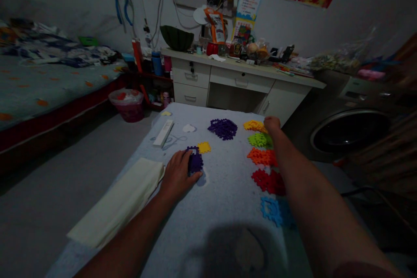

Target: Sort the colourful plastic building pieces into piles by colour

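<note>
My left hand [180, 173] rests on the bed-like padded surface, its fingers and thumb curved round a block of joined purple interlocking pieces [196, 163]. A flat yellow interlocking piece [204, 147] adjoins the far right corner of that block. My right hand [272, 124] reaches to the far right, fingers closed at the edge of a pile of yellow pieces [254, 125]; whatever is in them is hidden. Below that pile lie light green pieces [259, 140], orange pieces [261, 156], red pieces [267, 181] and blue pieces [271, 210], partly covered by my right forearm.
A heap of purple pieces [223, 128] lies at the far middle of the cloth-covered surface [228, 234]. On its left are a white box-like bar [163, 134] and a folded pale cloth [119, 204]. Beyond stand a desk [192, 66], a waste bin [127, 106] and a washing machine [339, 95].
</note>
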Tool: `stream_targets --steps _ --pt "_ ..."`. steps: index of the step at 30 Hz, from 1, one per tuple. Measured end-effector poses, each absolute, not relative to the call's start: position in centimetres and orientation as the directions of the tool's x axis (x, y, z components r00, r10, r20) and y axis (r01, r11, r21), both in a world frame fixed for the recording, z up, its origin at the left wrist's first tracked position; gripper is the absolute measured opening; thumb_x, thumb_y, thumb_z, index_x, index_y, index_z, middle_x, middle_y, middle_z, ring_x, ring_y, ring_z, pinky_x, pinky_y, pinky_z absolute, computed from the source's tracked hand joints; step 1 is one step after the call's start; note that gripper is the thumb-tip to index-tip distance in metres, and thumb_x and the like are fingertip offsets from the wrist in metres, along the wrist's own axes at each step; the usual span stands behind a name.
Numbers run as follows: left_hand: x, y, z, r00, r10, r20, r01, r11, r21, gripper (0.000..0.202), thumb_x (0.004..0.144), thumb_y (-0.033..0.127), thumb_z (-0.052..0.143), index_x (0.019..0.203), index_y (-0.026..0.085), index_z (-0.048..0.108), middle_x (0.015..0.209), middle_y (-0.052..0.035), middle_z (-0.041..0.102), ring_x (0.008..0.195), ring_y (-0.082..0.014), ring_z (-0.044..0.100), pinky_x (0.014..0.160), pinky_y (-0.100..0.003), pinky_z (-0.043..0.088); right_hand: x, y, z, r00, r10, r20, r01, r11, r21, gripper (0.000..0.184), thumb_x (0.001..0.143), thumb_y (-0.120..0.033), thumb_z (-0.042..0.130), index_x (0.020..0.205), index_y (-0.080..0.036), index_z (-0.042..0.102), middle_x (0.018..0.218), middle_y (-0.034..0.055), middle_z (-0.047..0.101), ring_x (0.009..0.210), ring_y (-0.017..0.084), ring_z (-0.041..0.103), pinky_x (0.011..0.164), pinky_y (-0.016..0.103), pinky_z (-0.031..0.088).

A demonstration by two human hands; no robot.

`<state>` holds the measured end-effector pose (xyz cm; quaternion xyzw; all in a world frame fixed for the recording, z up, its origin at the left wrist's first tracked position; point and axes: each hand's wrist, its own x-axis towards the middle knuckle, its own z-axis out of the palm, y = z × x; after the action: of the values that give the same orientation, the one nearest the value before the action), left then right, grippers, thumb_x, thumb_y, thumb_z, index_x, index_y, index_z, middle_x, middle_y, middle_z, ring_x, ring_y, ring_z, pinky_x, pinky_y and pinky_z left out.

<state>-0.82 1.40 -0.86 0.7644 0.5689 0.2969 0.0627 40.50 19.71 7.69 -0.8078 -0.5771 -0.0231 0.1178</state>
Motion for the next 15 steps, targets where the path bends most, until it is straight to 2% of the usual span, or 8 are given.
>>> stream_targets --steps 3,5,7,9,10,12,15 --pt "-0.8 1.4 -0.6 0.174 0.909 0.378 0.831 -0.342 0.439 0.070 0.076 0.042 0.071 0.137 0.018 0.046 0.137 -0.0156 0.052 0.129 -0.0350 0.047 0.110 -0.052 0.040 39.2 19.2 8.1 0.407 0.886 0.220 0.901 -0.350 -0.256 0.037 0.089 -0.011 0.047 0.119 -0.011 0.066 0.113 0.0157 0.071 0.097 0.020 0.068 0.078 0.026 0.052" --pt "-0.7 1.3 -0.5 0.175 0.912 0.371 0.827 -0.341 0.447 0.070 0.076 0.042 0.071 0.137 0.018 0.046 0.137 -0.0157 0.052 0.130 -0.0346 0.047 0.110 -0.052 0.039 37.4 18.8 8.7 0.389 0.888 0.246 0.887 -0.289 -0.360 0.037 0.086 -0.012 0.048 0.117 -0.011 0.067 0.110 0.0119 0.072 0.091 0.016 0.068 0.076 0.023 0.051" --pt "-0.7 1.3 -0.3 0.177 0.913 0.368 0.821 -0.343 0.456 0.070 0.076 0.041 0.072 0.137 0.017 0.046 0.138 -0.0159 0.052 0.131 -0.0340 0.046 0.111 -0.051 0.039 35.0 18.1 9.1 0.321 0.914 0.248 0.847 -0.161 -0.506 0.035 0.082 -0.012 0.051 0.112 -0.012 0.069 0.101 0.0088 0.073 0.079 0.014 0.066 0.072 0.023 0.051" --pt "-0.6 1.3 -0.2 0.179 0.913 0.366 0.817 -0.345 0.462 0.071 0.075 0.040 0.073 0.137 0.017 0.045 0.139 -0.0162 0.052 0.131 -0.0335 0.047 0.111 -0.050 0.039 32.0 16.9 9.4 0.172 0.960 0.219 0.791 -0.002 -0.612 0.030 0.080 -0.014 0.055 0.105 -0.012 0.071 0.092 0.0061 0.073 0.071 0.013 0.063 0.069 0.024 0.049" --pt "-0.6 1.3 -0.1 0.181 0.913 0.366 0.815 -0.347 0.465 0.071 0.075 0.040 0.073 0.137 0.017 0.045 0.140 -0.0163 0.052 0.131 -0.0332 0.047 0.111 -0.050 0.039 30.4 16.2 9.3 0.065 0.977 0.205 0.776 0.080 -0.626 0.026 0.080 -0.014 0.056 0.101 -0.012 0.071 0.089 0.0050 0.072 0.071 0.012 0.062 0.068 0.023 0.049" --pt "-0.6 1.2 0.0 0.182 0.912 0.366 0.811 -0.350 0.469 0.072 0.075 0.039 0.074 0.137 0.017 0.045 0.140 -0.0159 0.052 0.131 -0.0330 0.047 0.110 -0.049 0.039 27.2 14.6 8.9 -0.143 0.974 0.176 0.766 0.221 -0.603 0.019 0.079 -0.013 0.059 0.094 -0.014 0.071 0.085 0.0029 0.071 0.073 0.013 0.062 0.070 0.023 0.047" --pt "-0.7 1.2 0.1 0.184 0.911 0.369 0.808 -0.354 0.471 0.073 0.074 0.039 0.075 0.137 0.019 0.044 0.139 -0.0148 0.052 0.130 -0.0332 0.048 0.110 -0.049 0.039 23.0 12.6 7.3 -0.433 0.899 0.067 0.753 0.401 -0.522 0.017 0.079 -0.012 0.062 0.093 -0.015 0.071 0.088 0.0032 0.071 0.079 0.014 0.062 0.075 0.025 0.046"
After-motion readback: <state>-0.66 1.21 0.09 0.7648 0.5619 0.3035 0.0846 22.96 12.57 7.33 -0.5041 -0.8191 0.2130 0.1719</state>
